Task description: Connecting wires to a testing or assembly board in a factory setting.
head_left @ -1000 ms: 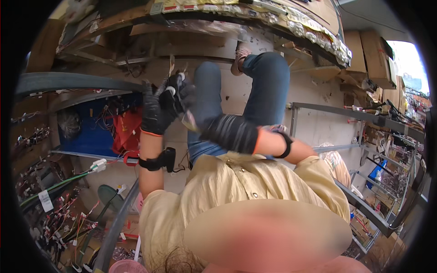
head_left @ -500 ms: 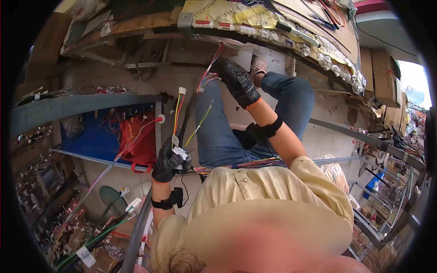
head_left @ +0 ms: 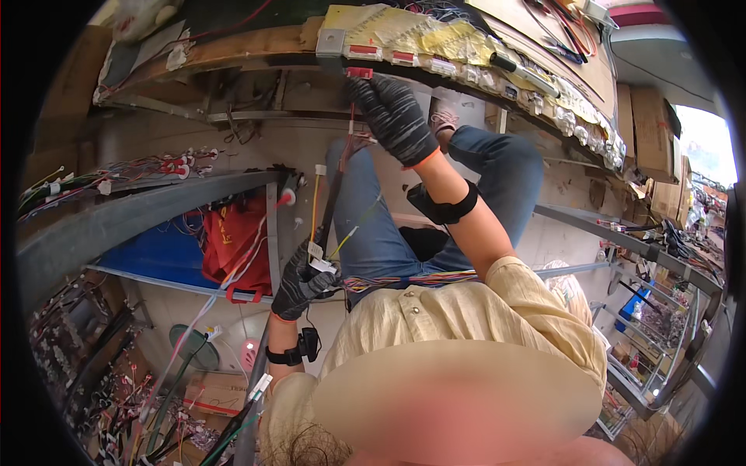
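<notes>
My left hand, in a dark grey knit glove, is closed round the lower part of a wire harness. A white connector shows at its fingers, and a yellow wire with a white plug sticks up beside the dark sleeved bundle. Higher up, close to the bench edge, my gloved right hand is closed at a red connector. Several wires run from just below that connector down along the harness. The right fingertips are partly hidden.
Along the bench front runs a row of small connectors on yellow tape, with a black marker lying there. A metal rail with hanging wires is at left, above a red bag. Multicoloured wires cross my lap.
My right hand has moved up and slightly left to the bench edge, where a red connector now shows at its fingers. My left hand has shifted slightly right, still holding the harness.
</notes>
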Tool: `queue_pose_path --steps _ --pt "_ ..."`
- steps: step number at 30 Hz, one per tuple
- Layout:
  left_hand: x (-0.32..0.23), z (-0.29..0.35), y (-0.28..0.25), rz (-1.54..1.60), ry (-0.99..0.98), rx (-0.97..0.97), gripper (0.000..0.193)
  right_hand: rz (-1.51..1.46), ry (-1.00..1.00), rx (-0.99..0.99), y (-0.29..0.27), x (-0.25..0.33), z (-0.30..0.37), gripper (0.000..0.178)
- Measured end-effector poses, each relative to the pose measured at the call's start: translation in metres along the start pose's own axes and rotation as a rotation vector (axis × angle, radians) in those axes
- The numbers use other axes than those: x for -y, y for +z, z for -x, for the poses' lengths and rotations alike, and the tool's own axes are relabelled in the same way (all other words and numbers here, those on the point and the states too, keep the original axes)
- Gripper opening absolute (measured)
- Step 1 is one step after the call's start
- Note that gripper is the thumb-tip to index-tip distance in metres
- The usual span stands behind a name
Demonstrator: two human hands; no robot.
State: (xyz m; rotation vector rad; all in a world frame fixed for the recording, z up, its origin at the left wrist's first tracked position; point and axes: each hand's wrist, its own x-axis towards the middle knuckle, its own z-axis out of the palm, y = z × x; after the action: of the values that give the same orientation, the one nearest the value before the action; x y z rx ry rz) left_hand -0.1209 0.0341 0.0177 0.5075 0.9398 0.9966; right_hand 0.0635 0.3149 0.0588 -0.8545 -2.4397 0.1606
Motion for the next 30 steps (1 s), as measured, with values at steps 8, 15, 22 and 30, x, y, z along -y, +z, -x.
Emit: queue_pose_path --steps 8,15,22,30 --pt "0.013 -0.018 -0.021 0.100 0.063 -0.165 0.058 -0.744 0.289 -0.207 0.042 -0.008 0.003 0.036" --pt "0.012 -0.027 -0.022 0.047 0.069 -0.225 0.051 -0.476 0.159 -0.232 0.049 -0.021 0.007 0.031" --pt "0.018 -0.035 -0.025 0.093 0.068 -0.209 0.047 -0.611 0.334 -0.259 0.043 -0.003 0.001 0.028" --pt "0.029 -0.037 -0.033 -0.002 0.045 -0.245 0.050 -0.465 0.233 -0.329 0.038 -0.005 -0.006 0.026"
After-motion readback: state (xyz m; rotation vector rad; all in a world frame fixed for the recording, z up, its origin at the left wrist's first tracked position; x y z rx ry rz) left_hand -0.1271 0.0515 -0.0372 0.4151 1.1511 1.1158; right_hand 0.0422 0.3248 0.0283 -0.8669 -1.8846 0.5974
